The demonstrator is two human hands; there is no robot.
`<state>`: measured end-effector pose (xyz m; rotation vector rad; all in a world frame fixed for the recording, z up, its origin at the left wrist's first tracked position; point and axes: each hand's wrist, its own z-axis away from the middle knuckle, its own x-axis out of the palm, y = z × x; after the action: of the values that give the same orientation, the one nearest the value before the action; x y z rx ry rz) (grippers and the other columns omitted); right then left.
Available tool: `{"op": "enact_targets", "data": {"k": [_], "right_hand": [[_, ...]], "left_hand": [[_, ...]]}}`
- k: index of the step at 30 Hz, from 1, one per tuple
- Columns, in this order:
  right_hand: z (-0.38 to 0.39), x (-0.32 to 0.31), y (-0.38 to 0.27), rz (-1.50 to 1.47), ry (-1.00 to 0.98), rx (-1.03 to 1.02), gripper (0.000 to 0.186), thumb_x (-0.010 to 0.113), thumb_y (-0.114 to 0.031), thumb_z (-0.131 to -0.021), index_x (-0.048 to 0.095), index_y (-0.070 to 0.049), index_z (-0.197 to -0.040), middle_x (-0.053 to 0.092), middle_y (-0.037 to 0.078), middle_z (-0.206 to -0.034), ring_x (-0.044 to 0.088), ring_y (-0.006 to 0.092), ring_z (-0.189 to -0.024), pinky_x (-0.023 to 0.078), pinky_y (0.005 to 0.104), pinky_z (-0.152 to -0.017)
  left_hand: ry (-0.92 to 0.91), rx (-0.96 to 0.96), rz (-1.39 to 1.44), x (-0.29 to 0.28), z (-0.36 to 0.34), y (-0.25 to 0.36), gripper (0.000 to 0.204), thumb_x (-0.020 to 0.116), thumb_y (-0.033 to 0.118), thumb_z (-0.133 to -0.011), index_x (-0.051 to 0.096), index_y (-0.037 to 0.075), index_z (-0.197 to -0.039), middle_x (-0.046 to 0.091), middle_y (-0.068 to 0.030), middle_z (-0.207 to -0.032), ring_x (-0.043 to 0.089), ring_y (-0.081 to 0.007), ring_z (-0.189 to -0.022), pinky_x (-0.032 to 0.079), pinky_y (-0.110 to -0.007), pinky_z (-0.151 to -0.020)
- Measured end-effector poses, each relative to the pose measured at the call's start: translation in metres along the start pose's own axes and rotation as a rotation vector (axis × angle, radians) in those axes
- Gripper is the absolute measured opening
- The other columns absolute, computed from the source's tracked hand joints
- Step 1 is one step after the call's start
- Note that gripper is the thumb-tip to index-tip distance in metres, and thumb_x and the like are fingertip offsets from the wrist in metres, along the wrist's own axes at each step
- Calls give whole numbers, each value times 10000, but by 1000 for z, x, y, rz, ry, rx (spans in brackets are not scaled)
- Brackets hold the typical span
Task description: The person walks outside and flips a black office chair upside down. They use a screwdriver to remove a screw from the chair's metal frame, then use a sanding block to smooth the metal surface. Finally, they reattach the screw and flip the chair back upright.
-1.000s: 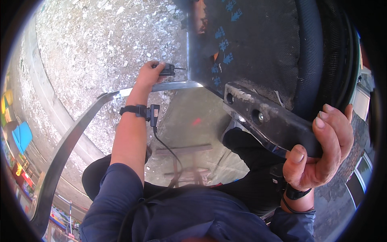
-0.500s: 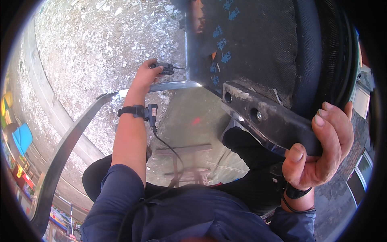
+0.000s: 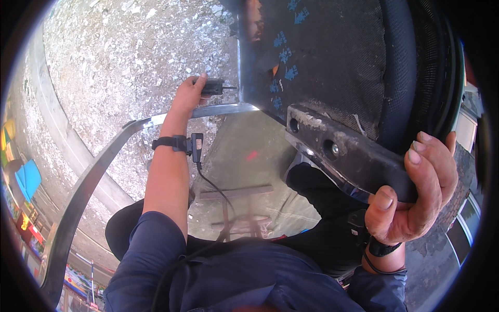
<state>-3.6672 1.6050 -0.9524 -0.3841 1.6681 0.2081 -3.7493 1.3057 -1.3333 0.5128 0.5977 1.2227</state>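
My left hand (image 3: 189, 96) is closed around the black handle of a folding hex key set (image 3: 212, 87). A thin metal key sticks out of it toward the chair's metal frame, stopping short of the tube. My right hand (image 3: 416, 192) wraps round the near end of a black armrest (image 3: 353, 153), thumb below and fingers above. Two round recesses show in the armrest, and a shiny bolt head sits in one of them. Beyond it lies the chair's dark fabric underside (image 3: 332, 57), printed with blue marks. The bent metal chair frame (image 3: 99, 161) passes under my left forearm.
Pale debris litters the rough ground (image 3: 130, 52) at the left. A wooden piece (image 3: 236, 192) lies on the floor between my legs. Far left stands a blue container (image 3: 28, 179). A cable runs from the device (image 3: 196, 148) strapped to my left wrist.
My left hand has turned the hex key set in its grip, and the fingers have shifted round the handle. My right hand stays on the armrest, nearly unmoved.
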Motion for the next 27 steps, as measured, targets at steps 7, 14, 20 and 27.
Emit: {"op": "enact_targets", "data": {"k": [7, 14, 20, 27], "right_hand": [[-1, 1, -1, 12, 25, 13, 389, 593, -309, -889, 613, -5, -1131, 617, 203, -1084, 611, 329, -1067, 346, 574, -1097], [0, 1, -1, -3, 27, 21, 371, 613, -278, -861, 619, -6, -1114, 620, 198, -1072, 618, 323, -1040, 336, 572, -1101], [-3, 4, -4, -7, 57, 29, 361, 623, -259, -834, 631, -4, -1090, 627, 192, -1037, 626, 318, -1010, 332, 571, -1103], [0, 3, -2, -12, 62, 31, 369, 625, -264, -828, 634, 0, -1085, 626, 193, -1031, 626, 317, -1006, 334, 569, -1102]], "left_hand": [[143, 40, -195, 5, 4, 5, 447, 566, 410, -979, 609, -18, -1101, 661, -82, -763, 613, -155, -479, 419, -264, -419], [-230, 23, -413, -22, 29, 40, 383, 590, 390, -953, 660, 18, -1009, 669, -86, -764, 641, -162, -604, 483, -311, -544], [-609, 328, -882, 43, 48, 4, 349, 645, 372, -889, 701, 36, -968, 696, -160, -903, 656, -316, -881, 506, -389, -790], [-159, 447, -519, 74, 32, -21, 272, 632, 210, -898, 677, -7, -1055, 710, -165, -924, 685, -261, -827, 528, -359, -767]]}}
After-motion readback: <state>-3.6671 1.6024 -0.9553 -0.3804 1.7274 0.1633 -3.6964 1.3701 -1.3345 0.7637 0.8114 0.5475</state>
